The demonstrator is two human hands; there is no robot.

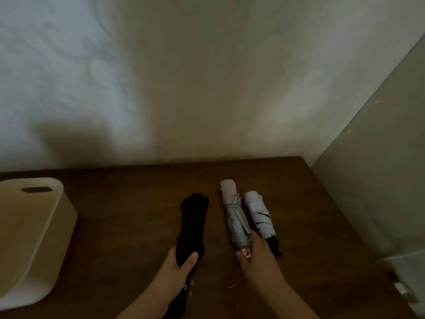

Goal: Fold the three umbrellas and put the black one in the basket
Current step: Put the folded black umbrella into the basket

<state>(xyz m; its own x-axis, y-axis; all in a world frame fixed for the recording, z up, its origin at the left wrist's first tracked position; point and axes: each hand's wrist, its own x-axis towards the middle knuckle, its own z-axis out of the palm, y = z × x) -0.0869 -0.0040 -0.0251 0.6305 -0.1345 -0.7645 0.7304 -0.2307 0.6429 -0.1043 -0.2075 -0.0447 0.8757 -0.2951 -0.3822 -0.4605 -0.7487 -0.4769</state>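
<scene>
Fingers and thumb of the left hand (181, 263) are curling round the black umbrella (192, 224), folded and lying on the wooden table (128, 226), well right of the cream basket (34, 236). Just right of the black one, the right hand (255, 252) is pinching the grey umbrella (235, 217) at its near end; beyond that is lying the white umbrella (258, 215)

Left hand (181, 261) gripping black umbrella (192, 224), right hand (257, 256) seemingly touching grey umbrella (236, 219), basket (34, 226) left.
</scene>
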